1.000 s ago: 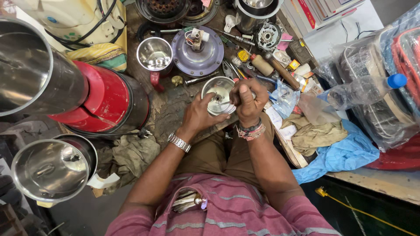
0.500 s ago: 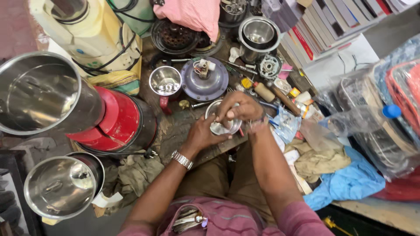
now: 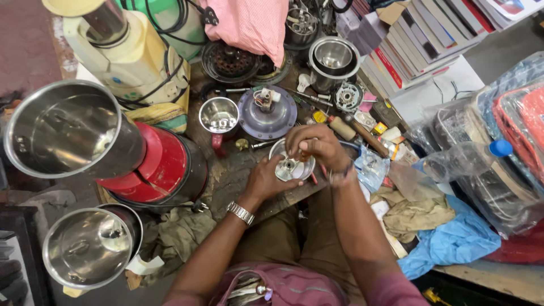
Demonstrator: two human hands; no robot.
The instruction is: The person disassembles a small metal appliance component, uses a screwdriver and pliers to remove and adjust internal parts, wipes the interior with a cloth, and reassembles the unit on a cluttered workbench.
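My left hand point(image 3: 265, 180) grips the near side of a small shiny steel jar point(image 3: 289, 169) whose open top faces up and shows a blade hub at its bottom. My right hand point(image 3: 314, 145) lies over the jar's far rim with its fingers curled down into it; whatever they pinch is hidden. A metal watch sits on my left wrist and a band on my right. Both hands work over a dirty wooden bench point(image 3: 232, 175).
Around the hands lie a small steel cup with a red handle point(image 3: 219, 116), a round grey motor plate point(image 3: 266, 111), a red mixer base point(image 3: 161, 170) carrying a big steel jar point(image 3: 65, 130), another steel jar point(image 3: 88, 246), a cream grinder point(image 3: 130, 51), books, rags and a plastic bottle point(image 3: 464, 158).
The view has tilted so more of the far bench shows. My right hand has shifted from the jar's right side to over its far rim; the left hand keeps its hold.
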